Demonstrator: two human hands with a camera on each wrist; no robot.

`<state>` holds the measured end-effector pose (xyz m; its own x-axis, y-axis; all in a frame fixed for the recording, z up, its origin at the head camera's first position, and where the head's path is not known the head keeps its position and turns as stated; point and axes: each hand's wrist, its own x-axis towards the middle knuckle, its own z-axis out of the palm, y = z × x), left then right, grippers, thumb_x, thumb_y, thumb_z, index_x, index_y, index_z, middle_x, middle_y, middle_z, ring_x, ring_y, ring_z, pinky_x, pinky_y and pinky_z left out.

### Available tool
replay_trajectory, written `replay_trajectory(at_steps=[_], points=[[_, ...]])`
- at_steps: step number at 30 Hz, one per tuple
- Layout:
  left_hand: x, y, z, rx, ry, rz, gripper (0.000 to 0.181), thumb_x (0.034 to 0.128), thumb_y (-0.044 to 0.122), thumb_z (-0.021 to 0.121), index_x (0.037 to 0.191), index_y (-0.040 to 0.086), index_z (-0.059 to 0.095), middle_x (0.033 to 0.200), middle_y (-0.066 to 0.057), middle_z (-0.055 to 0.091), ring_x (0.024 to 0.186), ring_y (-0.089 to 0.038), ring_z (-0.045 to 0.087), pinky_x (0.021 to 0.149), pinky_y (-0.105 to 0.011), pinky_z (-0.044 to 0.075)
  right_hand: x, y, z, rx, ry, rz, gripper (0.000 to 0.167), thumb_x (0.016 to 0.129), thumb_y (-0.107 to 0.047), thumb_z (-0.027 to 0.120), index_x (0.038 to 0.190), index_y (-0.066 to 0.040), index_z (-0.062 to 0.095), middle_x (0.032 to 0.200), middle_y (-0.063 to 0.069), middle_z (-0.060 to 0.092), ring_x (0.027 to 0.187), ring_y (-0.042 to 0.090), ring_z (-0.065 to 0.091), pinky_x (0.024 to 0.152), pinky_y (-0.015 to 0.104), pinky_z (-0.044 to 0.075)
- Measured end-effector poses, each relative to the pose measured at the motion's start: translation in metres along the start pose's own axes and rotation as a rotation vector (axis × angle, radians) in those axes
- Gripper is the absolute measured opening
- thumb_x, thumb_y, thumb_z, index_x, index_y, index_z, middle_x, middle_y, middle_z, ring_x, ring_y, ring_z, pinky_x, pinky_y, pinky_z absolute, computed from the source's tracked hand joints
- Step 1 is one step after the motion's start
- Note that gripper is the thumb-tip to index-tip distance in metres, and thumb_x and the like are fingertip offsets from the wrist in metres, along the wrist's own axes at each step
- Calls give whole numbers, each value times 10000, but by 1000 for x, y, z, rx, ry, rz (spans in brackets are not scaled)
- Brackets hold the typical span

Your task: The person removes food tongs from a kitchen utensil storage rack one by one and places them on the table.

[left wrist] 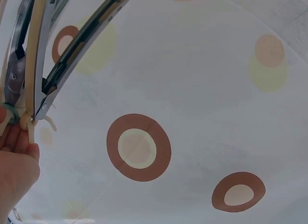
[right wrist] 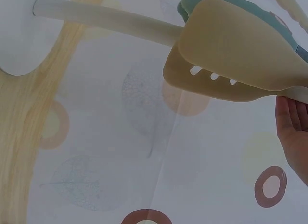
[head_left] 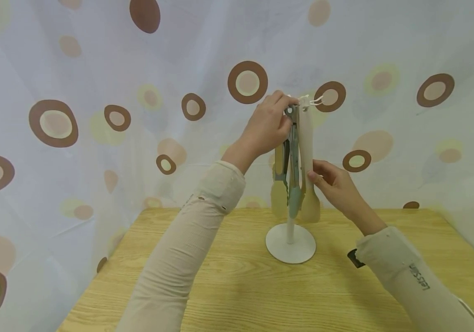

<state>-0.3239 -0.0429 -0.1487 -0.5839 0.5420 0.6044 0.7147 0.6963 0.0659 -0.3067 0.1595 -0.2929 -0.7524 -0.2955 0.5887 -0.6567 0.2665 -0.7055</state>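
In the head view, several kitchen utensils hang from a white stand with a round base point(head_left: 290, 253). My left hand point(head_left: 271, 121) grips the top end of the grey tongs point(head_left: 294, 152) with green tips, up at the hooks point(head_left: 316, 100). Its fingers show at the hanging ends in the left wrist view, partly cut off by the frame. Lower on the right, my right hand point(head_left: 336, 186) pinches the handle of a beige spatula point(head_left: 310, 205). The right wrist view shows a solid beige head point(right wrist: 236, 43) over a slotted turner point(right wrist: 216, 89), with that hand at the handles.
Another pair of tongs with a yellow tip point(head_left: 278, 198) hangs left of the stand's pole point(head_left: 290, 230). Beneath is a wooden table point(head_left: 228, 276). A white curtain point(head_left: 203, 46) with brown circles hangs behind and at the sides.
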Motion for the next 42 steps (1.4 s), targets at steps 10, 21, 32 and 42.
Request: replay_trajectory(at_steps=[10,21,32,42], points=[[-1,1,-1,3,1,-5,388,965,52,405,1334,52,526,1249,-82,526,1109,-214,478,916,-269,357,-3,-1,-2,-32,27,-18,363,998,-116,506,1337,13,530,1168,202,607,995,-32,589,858,116,431],[0,1,-2,-10,12,-11,388,950,35,431,1322,54,541,1235,-79,531,1097,-212,480,920,-278,365,-7,-12,-8,-26,28,-20,348,990,-97,519,1310,38,539,1071,38,620,967,-17,601,826,118,444],[1,2,1,-20,14,-7,384,951,35,434,1318,51,544,1218,-79,535,1082,-210,479,905,-275,367,-11,-14,-10,6,36,-34,337,985,-71,519,1298,53,541,1071,-18,622,975,-2,608,865,128,441],[0,3,-1,-12,22,-2,386,945,32,434,1314,53,548,1202,-85,537,1069,-219,481,891,-302,373,-13,-16,-13,-3,41,-50,333,977,-51,525,1290,62,542,1051,-45,617,948,9,610,847,125,447]])
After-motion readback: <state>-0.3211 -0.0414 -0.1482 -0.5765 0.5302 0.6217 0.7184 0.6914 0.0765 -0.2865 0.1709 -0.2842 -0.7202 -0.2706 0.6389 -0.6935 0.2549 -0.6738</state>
